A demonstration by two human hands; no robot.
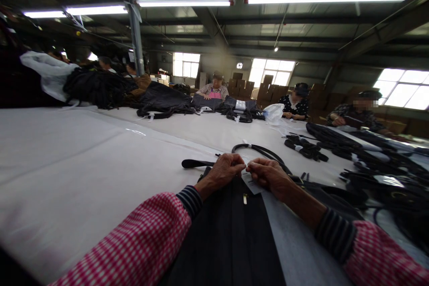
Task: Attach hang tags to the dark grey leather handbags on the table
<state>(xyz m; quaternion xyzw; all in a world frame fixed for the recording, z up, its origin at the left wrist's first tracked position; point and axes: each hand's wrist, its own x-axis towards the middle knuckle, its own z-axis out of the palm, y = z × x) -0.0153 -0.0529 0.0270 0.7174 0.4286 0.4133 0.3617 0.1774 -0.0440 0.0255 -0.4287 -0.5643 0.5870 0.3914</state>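
Observation:
A black bag [231,232] lies flat on the white table [83,156] right in front of me, with a small metal zip pull at its middle. My left hand [224,170] and my right hand [268,174] meet at the bag's far edge, fingertips pinched together on a small white tag [250,183]. Black straps [258,149] curve out just beyond my hands. What exactly sits between the fingertips is too small to make out.
Heaps of black bags and straps [378,161] crowd the right side. More black bags [161,98] and a white plastic bag [50,73] lie at the far left. Several people sit working along the far edge, one in pink [214,91].

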